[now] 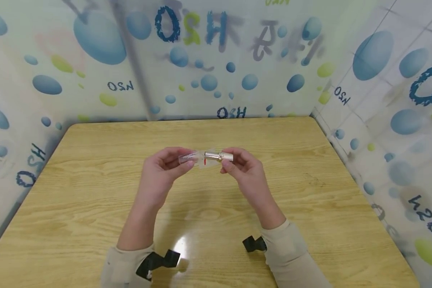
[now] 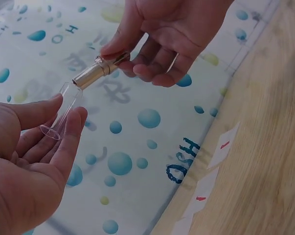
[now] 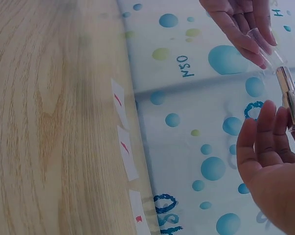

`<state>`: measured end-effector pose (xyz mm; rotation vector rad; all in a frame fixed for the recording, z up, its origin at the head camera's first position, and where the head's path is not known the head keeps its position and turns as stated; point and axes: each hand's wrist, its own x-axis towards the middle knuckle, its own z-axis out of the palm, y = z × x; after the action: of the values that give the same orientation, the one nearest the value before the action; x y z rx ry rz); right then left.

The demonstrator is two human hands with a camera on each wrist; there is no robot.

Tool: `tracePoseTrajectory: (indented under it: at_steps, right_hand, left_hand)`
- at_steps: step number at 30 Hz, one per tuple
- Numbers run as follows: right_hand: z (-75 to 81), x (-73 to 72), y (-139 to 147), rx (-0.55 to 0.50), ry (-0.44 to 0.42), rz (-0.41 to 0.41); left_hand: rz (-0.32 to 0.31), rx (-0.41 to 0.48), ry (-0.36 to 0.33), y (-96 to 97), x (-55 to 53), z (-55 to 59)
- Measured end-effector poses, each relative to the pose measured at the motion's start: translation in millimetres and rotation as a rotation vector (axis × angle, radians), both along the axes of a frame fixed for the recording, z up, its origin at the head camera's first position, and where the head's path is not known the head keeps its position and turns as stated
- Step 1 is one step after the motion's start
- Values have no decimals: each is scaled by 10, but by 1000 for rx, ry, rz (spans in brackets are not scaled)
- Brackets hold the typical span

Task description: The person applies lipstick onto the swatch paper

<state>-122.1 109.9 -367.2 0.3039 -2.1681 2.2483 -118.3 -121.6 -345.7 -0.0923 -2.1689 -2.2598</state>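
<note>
My left hand (image 1: 156, 174) pinches a clear cap (image 1: 187, 158) between thumb and fingers. In my right hand (image 1: 250, 172) a shiny gold lipstick tube (image 1: 213, 156) is gripped by its base, thumb on the near side. The tube's narrower metal end points left at the cap's end, roughly in line with it. In the left wrist view the clear cap (image 2: 64, 115) tilts up towards the gold tube (image 2: 91, 76). Their ends lie very close; whether they overlap, I cannot tell. Both things are held above the table.
The wooden table (image 1: 209, 216) has patterned walls behind and beside it. White paper pieces with red marks (image 3: 126, 147) lie in a row along a table edge in the wrist views. Black straps (image 1: 158, 262) hang at the sleeves.
</note>
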Motion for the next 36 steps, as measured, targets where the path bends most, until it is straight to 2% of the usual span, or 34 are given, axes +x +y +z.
tracePoseTrajectory:
  at_steps: [8,21,36]
  right_hand:
    - [3,2,5,54,55,18]
    - [-4,14,-4,59,87,48]
    - [-17,35,-8,84,79,68]
  left_hand:
    - [-26,-143,41,62,57,87]
    - [-80,-150,34,127,82,65]
    - [-88,-162,26,168,89,32]
